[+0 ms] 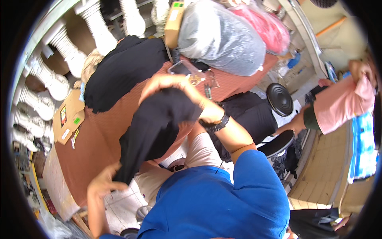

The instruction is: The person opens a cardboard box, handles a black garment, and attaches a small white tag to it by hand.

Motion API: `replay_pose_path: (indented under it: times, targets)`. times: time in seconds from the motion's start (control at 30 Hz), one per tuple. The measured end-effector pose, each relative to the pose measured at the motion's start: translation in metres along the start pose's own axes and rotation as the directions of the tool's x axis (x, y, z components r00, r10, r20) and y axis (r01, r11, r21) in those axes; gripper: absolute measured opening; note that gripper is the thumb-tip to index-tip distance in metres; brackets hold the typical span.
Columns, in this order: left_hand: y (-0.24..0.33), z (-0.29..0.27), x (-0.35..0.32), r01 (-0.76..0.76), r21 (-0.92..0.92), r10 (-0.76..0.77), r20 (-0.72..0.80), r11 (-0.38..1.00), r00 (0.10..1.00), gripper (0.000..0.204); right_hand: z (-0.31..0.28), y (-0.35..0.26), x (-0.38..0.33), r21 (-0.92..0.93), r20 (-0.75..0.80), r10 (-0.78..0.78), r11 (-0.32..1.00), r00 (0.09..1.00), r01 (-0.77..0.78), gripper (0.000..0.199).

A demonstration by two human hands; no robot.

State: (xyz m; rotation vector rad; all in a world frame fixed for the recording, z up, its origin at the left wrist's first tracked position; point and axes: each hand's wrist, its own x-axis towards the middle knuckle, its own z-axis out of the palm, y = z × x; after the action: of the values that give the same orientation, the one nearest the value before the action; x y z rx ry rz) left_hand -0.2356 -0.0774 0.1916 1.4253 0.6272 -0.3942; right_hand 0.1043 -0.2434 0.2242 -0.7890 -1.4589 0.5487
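Note:
A dark piece of black cloth hangs stretched between my two hands, above the near edge of the table. Its exact kind of garment does not show. My left hand pinches the lower left end between thumb and fingers. At the upper end, my right hand is closed over the cloth, slightly blurred, with its fingertips partly hidden. On the table beyond lies a heap of folded black cloth. More black cloth lies to the right of my leg.
A brown quilted cover spreads over the table. Along its back stand white ribbed columns, a clear plastic bag and a pink bag. A phone lies near small tools. Round black stools and another person are at the right.

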Motion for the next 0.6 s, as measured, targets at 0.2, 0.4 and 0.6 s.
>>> replay_pose_path:
  times: [0.2, 0.4, 0.6]
  targets:
    - [-0.062, 0.017, -0.07, -0.568, -0.125, 0.518, -0.288, 0.814, 0.806, 0.102, -0.004, -0.075, -0.029, -0.015, -0.108, 0.047, 0.999, 0.993, -0.049, 0.052]
    - [0.005, 0.041, -0.069, -0.809, 0.341, 0.655, -0.752, 0.48, 0.072, 0.06, 0.008, -0.095, 0.006, -0.139, -0.652, -0.082, 0.99, 0.754, -0.013, 0.027]
    - [0.044, -0.073, 0.052, -0.462, 0.463, 0.613, -0.749, 0.756, 0.253, 0.059, -0.063, 0.065, 0.044, -0.205, -0.549, 0.398, 0.788, 0.735, -0.58, 0.056]
